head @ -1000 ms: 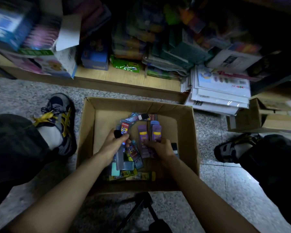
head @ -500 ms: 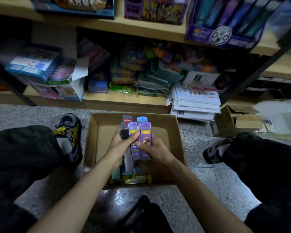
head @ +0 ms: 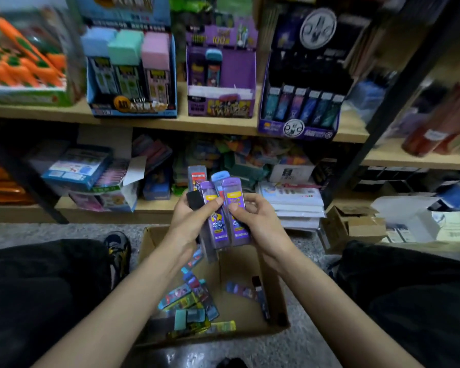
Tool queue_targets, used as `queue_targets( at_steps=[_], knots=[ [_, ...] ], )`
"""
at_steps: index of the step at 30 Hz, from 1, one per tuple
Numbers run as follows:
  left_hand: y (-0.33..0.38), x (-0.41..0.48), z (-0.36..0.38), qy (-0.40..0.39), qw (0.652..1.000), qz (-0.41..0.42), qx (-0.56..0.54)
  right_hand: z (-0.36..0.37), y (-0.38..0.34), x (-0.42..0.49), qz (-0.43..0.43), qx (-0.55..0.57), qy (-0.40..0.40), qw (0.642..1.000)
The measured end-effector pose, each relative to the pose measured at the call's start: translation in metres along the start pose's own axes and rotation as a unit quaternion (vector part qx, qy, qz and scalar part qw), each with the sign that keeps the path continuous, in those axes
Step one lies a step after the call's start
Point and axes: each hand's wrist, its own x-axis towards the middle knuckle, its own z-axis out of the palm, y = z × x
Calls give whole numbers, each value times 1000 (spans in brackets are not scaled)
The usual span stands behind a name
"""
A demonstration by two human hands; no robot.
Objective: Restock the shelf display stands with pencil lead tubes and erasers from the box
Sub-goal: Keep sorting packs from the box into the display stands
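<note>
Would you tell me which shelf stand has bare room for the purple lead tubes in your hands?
The purple stand is bare behind its front lip, from its two standing tubes to its right wall. The blue stand and the dark stand are filled across; only narrow shelf board shows between stands.

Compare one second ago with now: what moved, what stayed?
Both hands, the left hand and right hand, lifted the bunch of lead tubes from inside the box to above it, in front of the shelves. Both kept their grip. The box and the loose tubes in it stayed put.
</note>
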Motion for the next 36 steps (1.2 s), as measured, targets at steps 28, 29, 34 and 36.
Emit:
queue_targets(
  at_steps=[28,29,34,36],
  knots=[
    [132,78,28,-59,992,99,50,13,-176,101,-188,-243,-88,948],
    [136,83,23,-48,992,106,44,17,-185,111,-211,-244,-73,944],
    [153,93,2,-10,992,117,36,40,-220,166,-319,-271,-7,908],
    [157,95,-4,-4,992,121,35,51,-224,186,-355,-329,17,875]
  ],
)
